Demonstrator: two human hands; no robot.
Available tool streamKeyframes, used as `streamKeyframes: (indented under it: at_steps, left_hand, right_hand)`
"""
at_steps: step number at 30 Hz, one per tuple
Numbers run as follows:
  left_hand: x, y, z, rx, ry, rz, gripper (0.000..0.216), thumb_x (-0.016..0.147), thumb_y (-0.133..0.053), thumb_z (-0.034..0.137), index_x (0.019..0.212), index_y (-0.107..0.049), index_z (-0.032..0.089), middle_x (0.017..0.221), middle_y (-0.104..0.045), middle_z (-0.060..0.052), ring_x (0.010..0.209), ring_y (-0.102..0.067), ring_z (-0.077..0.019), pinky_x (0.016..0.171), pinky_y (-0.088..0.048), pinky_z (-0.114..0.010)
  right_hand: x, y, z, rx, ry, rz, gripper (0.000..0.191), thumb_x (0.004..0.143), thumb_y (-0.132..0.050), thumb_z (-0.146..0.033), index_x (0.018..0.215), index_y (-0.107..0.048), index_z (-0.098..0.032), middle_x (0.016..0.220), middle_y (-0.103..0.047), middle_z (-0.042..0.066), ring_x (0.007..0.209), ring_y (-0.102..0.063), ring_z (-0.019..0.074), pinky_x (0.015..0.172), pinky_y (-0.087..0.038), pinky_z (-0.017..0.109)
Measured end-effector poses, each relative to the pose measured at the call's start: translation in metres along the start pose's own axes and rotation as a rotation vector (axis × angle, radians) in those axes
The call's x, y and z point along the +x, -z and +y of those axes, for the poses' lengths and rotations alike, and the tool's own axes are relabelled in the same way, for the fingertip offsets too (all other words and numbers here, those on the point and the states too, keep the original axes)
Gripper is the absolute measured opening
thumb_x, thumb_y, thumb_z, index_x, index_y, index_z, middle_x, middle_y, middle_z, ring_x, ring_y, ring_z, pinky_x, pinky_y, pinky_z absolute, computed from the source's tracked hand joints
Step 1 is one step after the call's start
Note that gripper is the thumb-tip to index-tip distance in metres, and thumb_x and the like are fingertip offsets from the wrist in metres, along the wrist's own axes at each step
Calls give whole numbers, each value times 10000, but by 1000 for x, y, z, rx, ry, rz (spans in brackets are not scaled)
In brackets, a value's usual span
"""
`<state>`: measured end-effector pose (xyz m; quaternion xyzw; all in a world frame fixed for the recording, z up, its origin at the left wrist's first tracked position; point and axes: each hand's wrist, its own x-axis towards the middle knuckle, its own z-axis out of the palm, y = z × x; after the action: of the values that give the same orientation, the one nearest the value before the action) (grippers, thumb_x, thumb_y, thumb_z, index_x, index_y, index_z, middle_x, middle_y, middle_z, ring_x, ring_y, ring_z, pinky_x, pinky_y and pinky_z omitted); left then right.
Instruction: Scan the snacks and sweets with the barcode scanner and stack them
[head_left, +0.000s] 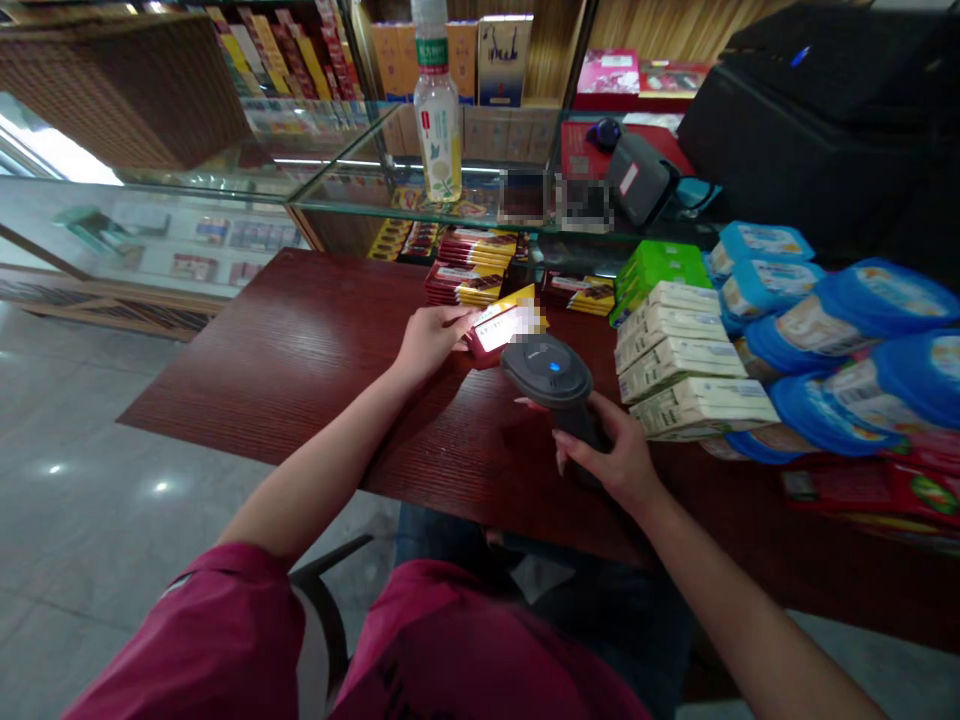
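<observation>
My left hand (433,338) is closed on a red and yellow carton (504,322), tilted up off the dark wooden table (300,350). My right hand (611,450) grips the handle of a black barcode scanner (547,372), whose head with a blue light sits just below the carton and points at it. Behind the carton lie stacks of similar red and yellow cartons (469,265).
White and green boxes (686,350) are stacked to the right, with blue wrapped packs (840,340) beyond. A drink bottle (436,110) stands on the glass counter (352,170). A black machine (817,120) sits at the back right. Tiled floor lies left.
</observation>
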<state>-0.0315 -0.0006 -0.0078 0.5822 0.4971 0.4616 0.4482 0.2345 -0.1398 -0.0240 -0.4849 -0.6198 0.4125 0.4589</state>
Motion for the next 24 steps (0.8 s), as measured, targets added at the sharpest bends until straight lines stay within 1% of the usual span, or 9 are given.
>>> streamKeyframes:
  at_steps: [3, 5, 7, 10, 12, 14, 19, 22, 24]
  left_hand:
    - [1, 1, -2, 52, -3, 7, 351, 913, -763, 444, 1139, -849, 189, 1006, -846, -69, 867, -799, -235, 727, -681, -354]
    - [2, 3, -2, 60, -65, 4, 355, 919, -762, 474, 1126, -852, 201, 1044, -849, -72, 911, -806, -242, 780, -681, -362]
    - [3, 7, 1, 69, -196, 28, 366, 913, -779, 503, 1122, -854, 212, 1109, -846, -76, 1001, -805, -252, 892, -668, -379]
    - [6, 17, 11, 88, -428, 139, 369, 945, -754, 525, 1148, -845, 231, 1178, -836, -65, 1111, -788, -245, 1024, -625, -386]
    - [10, 27, 17, 130, -554, 232, 349, 983, -714, 514, 1175, -834, 249, 1196, -832, -50, 1134, -782, -226, 1055, -608, -375]
    - [15, 37, 18, 222, -646, 277, 313, 1011, -688, 477, 1199, -824, 268, 1215, -828, -39, 1153, -774, -210, 1081, -591, -365]
    - [35, 53, 1, 489, -746, 193, 241, 1037, -637, 330, 1179, -827, 285, 1253, -815, -51, 1238, -732, -205, 1137, -554, -394]
    - [47, 58, -12, 597, -720, 108, 277, 1025, -613, 270, 1219, -811, 267, 1376, -762, -75, 1378, -652, -221, 1206, -499, -441]
    - [51, 60, -15, 653, -668, 61, 324, 1032, -571, 260, 1276, -784, 256, 1454, -716, -78, 1448, -594, -224, 1244, -458, -464]
  right_hand:
    - [-1, 0, -6, 54, -53, -4, 415, 852, -838, -491, 1141, -721, -218, 767, -751, 34, 561, -633, 178, 551, -548, 327]
    - [-1, -1, -10, 83, -68, -2, 404, 852, -839, -489, 1131, -718, -223, 776, -759, 31, 526, -606, 163, 533, -537, 325]
    - [0, -3, -14, 107, -70, 10, 408, 851, -841, -491, 1135, -715, -225, 894, -803, 62, 525, -601, 155, 522, -535, 326]
    - [3, -5, -19, 144, -72, 35, 418, 855, -842, -471, 1169, -712, -227, 1131, -820, 111, 532, -602, 138, 517, -546, 326]
    - [8, -7, -22, 170, -83, 41, 398, 867, -830, -465, 1164, -720, -223, 1176, -815, 118, 521, -602, 132, 520, -557, 331]
    - [14, -9, -25, 193, -109, 47, 375, 880, -810, -484, 1126, -732, -211, 1136, -819, 115, 503, -601, 130, 517, -562, 337]
    - [35, -18, -25, 295, -159, 99, 433, 839, -825, -555, 1058, -692, -206, 1114, -815, 108, 476, -604, 118, 477, -539, 316]
    - [44, -23, -22, 367, -153, 119, 491, 798, -842, -592, 1044, -643, -216, 1171, -804, 109, 478, -599, 105, 457, -522, 298]
    - [45, -23, -20, 387, -136, 111, 502, 816, -818, -606, 1070, -618, -222, 1233, -787, 117, 504, -605, 99, 473, -526, 290]
